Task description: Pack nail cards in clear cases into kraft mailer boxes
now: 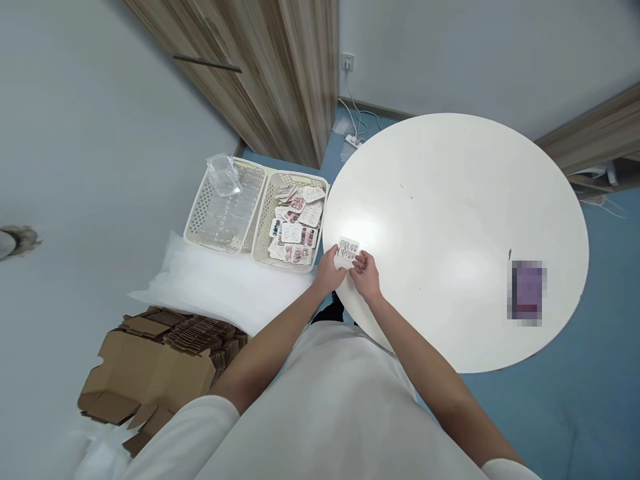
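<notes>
A small white card of press-on nails point(348, 249) is held over the near-left edge of the round white table point(440, 167). My left hand point(329, 272) grips its left side, with the thumb at the lower edge. On the right side, my right hand point(367, 275) has its fingers curled at the card's edge. Rows of pinkish nails face up toward me. Just left of my hands stands a cream basket point(257, 250) with a heap of similar nail cards point(300, 227) inside.
Another basket point(193, 220) holds clear plastic cases point(225, 207). White wrapping sheets point(215, 283) lie below the baskets, beside flattened cardboard boxes point(150, 367). A blurred purple item point(527, 290) rests on the table's right. A power strip point(353, 141) with cables is on the floor.
</notes>
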Tool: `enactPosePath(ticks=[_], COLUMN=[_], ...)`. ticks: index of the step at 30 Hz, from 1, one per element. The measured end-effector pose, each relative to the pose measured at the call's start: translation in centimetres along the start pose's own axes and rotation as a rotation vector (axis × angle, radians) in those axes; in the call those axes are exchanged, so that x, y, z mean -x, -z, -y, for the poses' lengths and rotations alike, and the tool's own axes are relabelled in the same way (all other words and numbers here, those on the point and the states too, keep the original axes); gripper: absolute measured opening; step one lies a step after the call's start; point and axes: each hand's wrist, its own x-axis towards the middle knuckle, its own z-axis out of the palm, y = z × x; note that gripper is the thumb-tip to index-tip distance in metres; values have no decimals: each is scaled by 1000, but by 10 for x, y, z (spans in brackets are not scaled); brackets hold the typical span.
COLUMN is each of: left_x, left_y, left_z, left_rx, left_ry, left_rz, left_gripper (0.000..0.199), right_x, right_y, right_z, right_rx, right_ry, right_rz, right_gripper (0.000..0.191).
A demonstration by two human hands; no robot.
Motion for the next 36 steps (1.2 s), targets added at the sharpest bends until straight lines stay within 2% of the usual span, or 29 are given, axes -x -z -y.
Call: enactPosePath(ticks=[12,18,24,30,36], left_x=[4,4,13,45,103], left_y=[4,2,1,6,5], left_z=[-5,3,4,2,6], left_rx=[13,141,212,264,275], left_ry=[-16,-4,34,147,198], left_rz=[37,29,-22,-106,-162], left_gripper=[67,67,64,57,41], right_x=[2,4,12,30,49], right_y=[-1,0,10,35,54], right_z=[-10,-16,-20,-24,-37], right_rx=[160,192,213,246,335], right_ry=[98,168,153,112,109], right_rz=[-75,-45,-22,71,170], right_gripper=[57,60,63,66,59])
